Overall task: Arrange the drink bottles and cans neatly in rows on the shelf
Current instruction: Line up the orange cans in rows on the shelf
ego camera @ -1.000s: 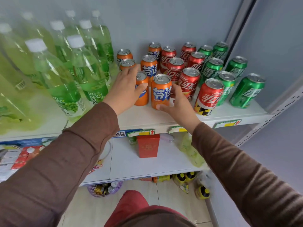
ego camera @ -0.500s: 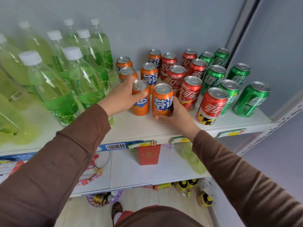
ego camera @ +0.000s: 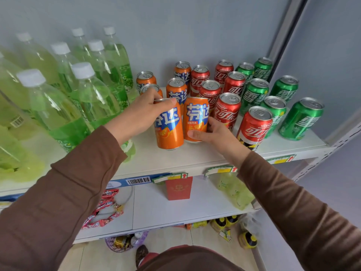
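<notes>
Orange cans (ego camera: 195, 120), red cans (ego camera: 226, 112), green cans (ego camera: 300, 120): glossy metal, bare silvery tops. Green bottles (ego camera: 58, 114) clear smooth plastic, matt white caps. Shelf (ego camera: 195, 153) smooth matt white; sleeves (ego camera: 68, 192) soft brown cloth.

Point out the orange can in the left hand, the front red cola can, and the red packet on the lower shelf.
Orange can in the left hand (ego camera: 169, 132): head view, lower body.
Front red cola can (ego camera: 254, 130): head view, label.
Red packet (ego camera: 178, 188): head view, front face.
</notes>
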The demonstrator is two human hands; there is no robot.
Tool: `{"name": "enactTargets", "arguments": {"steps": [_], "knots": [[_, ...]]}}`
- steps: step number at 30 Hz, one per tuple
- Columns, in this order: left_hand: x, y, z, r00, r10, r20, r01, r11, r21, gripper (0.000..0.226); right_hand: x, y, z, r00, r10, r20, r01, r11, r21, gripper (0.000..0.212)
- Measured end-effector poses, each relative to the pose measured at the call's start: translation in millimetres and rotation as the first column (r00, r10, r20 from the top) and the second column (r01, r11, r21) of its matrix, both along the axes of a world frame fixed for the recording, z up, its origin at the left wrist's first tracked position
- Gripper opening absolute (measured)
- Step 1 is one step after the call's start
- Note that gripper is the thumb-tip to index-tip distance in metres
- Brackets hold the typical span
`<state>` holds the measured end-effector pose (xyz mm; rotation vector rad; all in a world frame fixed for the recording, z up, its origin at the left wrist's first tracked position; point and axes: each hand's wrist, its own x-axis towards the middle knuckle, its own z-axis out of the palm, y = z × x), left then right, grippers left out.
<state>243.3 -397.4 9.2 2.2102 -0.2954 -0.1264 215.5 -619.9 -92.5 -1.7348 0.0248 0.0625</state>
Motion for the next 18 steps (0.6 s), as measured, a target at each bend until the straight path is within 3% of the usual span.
{"name": "enactTargets", "arguments": {"steps": [4, 10, 14, 18], "knots": [[-6, 0, 9, 1.0, 0.004, -0.027, -0.004, 0.999, -0.033, 0.071, -1, -3, 2, 0.998, 0.051, -0.034, -0.05, 0.998, 0.028, 0.074], [-16, 7, 9, 0.998, -0.053, -0.026, 0.055, 0.996, 0.07, 0.065, -8, -6, 0, 0.999, 0.046, 0.001, -0.046, 0.998, -0.052, 0.06], [-23, 12, -2, 0.992, -0.12, -0.036, 0.124, 0.986, 0.11, 0.042, -13, -6, -5, 0.997, 0.061, 0.039, -0.057, 0.993, -0.102, 0.072], [-29, 18, -8, 0.986, -0.158, -0.049, 0.164, 0.974, 0.154, 0.034, -18, -1, -10, 0.994, 0.085, 0.073, -0.071, 0.981, -0.179, 0.091]]}}
